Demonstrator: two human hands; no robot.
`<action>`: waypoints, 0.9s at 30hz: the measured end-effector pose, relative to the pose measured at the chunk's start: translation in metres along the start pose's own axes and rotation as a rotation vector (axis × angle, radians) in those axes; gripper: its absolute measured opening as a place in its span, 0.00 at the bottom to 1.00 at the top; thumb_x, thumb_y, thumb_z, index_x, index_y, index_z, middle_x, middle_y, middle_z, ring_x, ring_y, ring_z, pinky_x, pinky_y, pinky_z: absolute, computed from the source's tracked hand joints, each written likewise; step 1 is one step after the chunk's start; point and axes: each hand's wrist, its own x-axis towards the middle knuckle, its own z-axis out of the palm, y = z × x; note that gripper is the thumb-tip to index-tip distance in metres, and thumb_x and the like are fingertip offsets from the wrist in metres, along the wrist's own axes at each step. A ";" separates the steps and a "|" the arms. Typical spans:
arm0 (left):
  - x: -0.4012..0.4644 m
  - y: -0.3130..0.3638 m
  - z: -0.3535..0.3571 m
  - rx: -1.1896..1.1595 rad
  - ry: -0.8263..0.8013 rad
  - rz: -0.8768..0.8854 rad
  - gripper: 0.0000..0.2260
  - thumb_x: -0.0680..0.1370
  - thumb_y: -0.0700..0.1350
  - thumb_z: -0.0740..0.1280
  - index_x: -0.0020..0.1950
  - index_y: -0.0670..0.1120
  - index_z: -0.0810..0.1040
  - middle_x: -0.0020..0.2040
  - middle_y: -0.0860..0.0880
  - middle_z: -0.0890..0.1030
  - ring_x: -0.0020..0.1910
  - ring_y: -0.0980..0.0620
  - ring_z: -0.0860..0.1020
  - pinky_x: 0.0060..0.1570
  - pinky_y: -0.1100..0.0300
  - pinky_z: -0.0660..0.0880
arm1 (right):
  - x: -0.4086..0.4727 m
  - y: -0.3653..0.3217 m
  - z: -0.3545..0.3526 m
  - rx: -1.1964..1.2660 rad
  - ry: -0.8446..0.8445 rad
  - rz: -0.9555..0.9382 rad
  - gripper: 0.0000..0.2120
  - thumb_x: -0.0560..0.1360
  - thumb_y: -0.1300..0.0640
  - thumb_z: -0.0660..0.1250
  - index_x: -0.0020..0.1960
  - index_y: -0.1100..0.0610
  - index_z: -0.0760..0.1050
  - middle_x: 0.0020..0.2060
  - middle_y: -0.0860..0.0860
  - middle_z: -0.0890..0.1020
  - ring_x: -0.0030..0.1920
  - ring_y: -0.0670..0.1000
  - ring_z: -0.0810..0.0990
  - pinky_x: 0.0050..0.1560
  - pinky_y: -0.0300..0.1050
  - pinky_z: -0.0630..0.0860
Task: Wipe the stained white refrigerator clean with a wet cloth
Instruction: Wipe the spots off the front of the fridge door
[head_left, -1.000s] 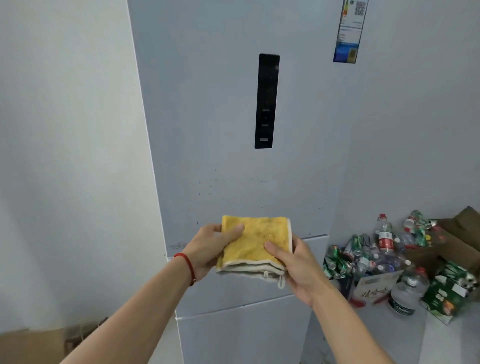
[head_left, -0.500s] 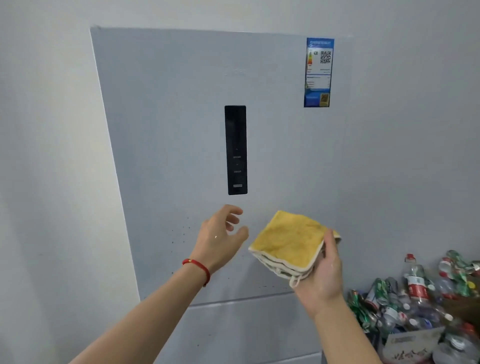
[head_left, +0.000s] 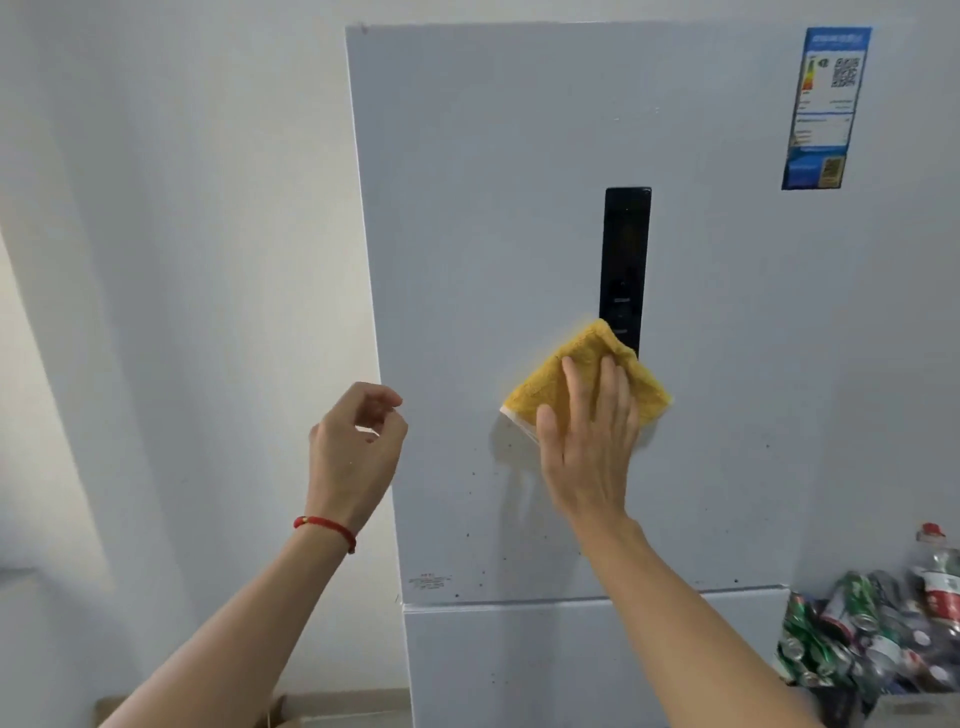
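Note:
The white refrigerator (head_left: 493, 208) fills the middle of the view, its upper door dotted with small dark specks near the lower part. A folded yellow cloth (head_left: 545, 384) lies flat against the door just below the black control panel (head_left: 626, 260). My right hand (head_left: 592, 447) presses the cloth to the door with straight, spread fingers. My left hand (head_left: 353, 447), with a red string bracelet at the wrist, hovers empty off the refrigerator's left edge, fingers loosely curled.
A blue energy label (head_left: 826, 109) is stuck at the door's top right. A pile of crushed cans and plastic bottles (head_left: 878, 629) sits at the lower right. A white wall (head_left: 182, 260) stands to the left. A door seam runs below my arms.
My right hand carried the cloth up and pressed it flat on the door under the control panel. My left hand let go of the cloth and drew back left.

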 end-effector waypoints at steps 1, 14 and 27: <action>0.006 -0.009 -0.009 0.006 0.011 -0.016 0.09 0.76 0.37 0.67 0.47 0.51 0.81 0.41 0.52 0.82 0.38 0.56 0.78 0.41 0.70 0.73 | 0.002 -0.004 0.007 -0.019 0.103 0.027 0.28 0.86 0.43 0.52 0.83 0.52 0.58 0.82 0.60 0.55 0.83 0.61 0.52 0.79 0.67 0.53; 0.042 -0.054 -0.002 -0.033 -0.054 -0.155 0.14 0.81 0.46 0.63 0.66 0.50 0.75 0.54 0.54 0.79 0.51 0.61 0.77 0.47 0.65 0.71 | -0.040 -0.065 0.097 -0.164 -0.037 -0.484 0.34 0.81 0.48 0.64 0.83 0.54 0.58 0.83 0.50 0.56 0.83 0.52 0.56 0.78 0.63 0.61; 0.017 -0.051 0.024 0.022 0.066 0.069 0.20 0.74 0.32 0.65 0.64 0.47 0.72 0.57 0.50 0.72 0.50 0.51 0.74 0.50 0.58 0.73 | -0.054 -0.084 0.117 -0.158 0.057 -0.196 0.37 0.80 0.51 0.62 0.83 0.62 0.52 0.83 0.63 0.50 0.83 0.63 0.48 0.81 0.66 0.45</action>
